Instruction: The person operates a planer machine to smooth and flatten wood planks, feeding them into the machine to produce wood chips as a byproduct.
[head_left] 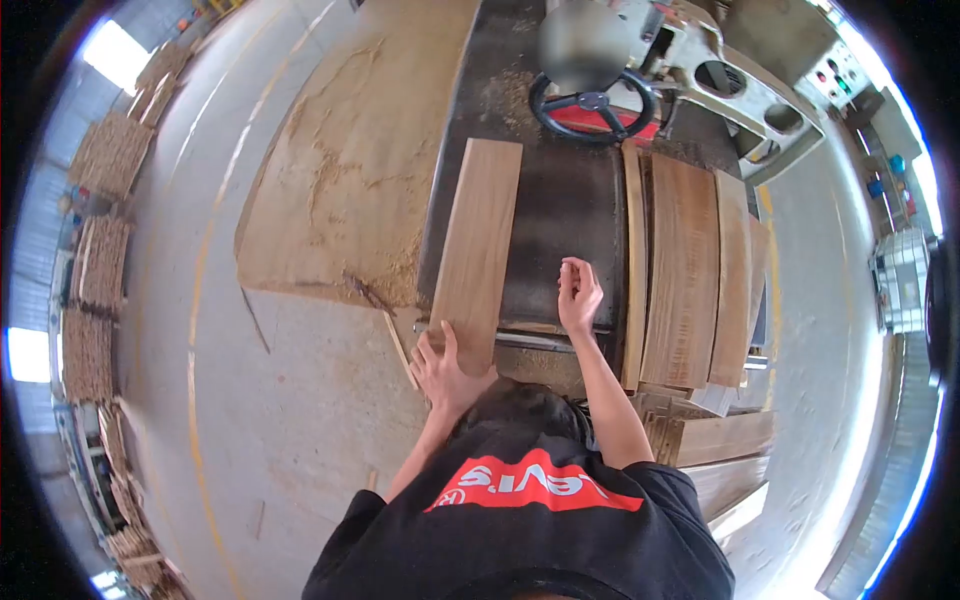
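Note:
A long, light-brown wooden board (480, 230) lies lengthwise on the dark metal machine table (560, 220), its near end reaching past the table's front edge. My left hand (447, 375) holds that near end at its left corner, with the thumb on the top face and the fingers at the left edge. Over the table, to the right of the board and apart from it, is my right hand (580, 295). Its fingers are curled together, and nothing shows in them.
Several planks (680, 270) stand stacked along the table's right side, with more boards (725, 438) lower down. A black handwheel (592, 102) and a pale machine frame (735, 75) are at the far end. A sawdust-strewn wooden sheet (350, 170) lies left of the table.

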